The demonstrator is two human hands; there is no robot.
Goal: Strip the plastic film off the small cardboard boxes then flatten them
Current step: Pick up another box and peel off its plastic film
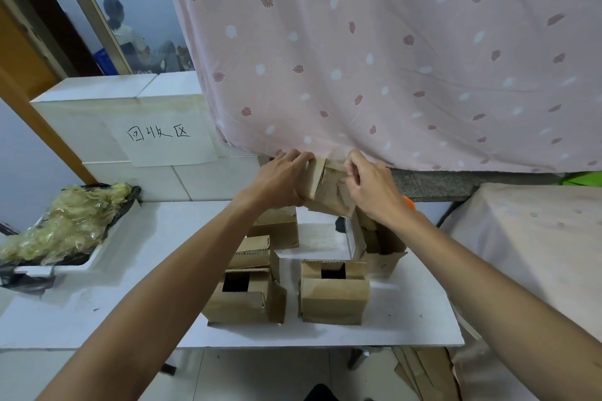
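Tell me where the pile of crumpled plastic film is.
In the head view, the pile of crumpled yellowish plastic film sits far left in a black-lined white tray, left of the brown cardboard boxes and below the handwritten paper sign.

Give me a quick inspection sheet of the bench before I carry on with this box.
Surface: white table, scuffed, boxes grouped at its middle.
Job's things: raised box held above the table; several small boxes stand below, near-left box and near-right box with tops partly open; film pile heaped at left.
Clutter: orange object, mostly hidden behind the right wrist.
Grips: left hand grips the raised box's left end; right hand pinches at its top.
Cables: nothing seen.
Surroundings: pink curtain behind; paper sign on white blocks; flattened cardboard on the floor; seated person far back.
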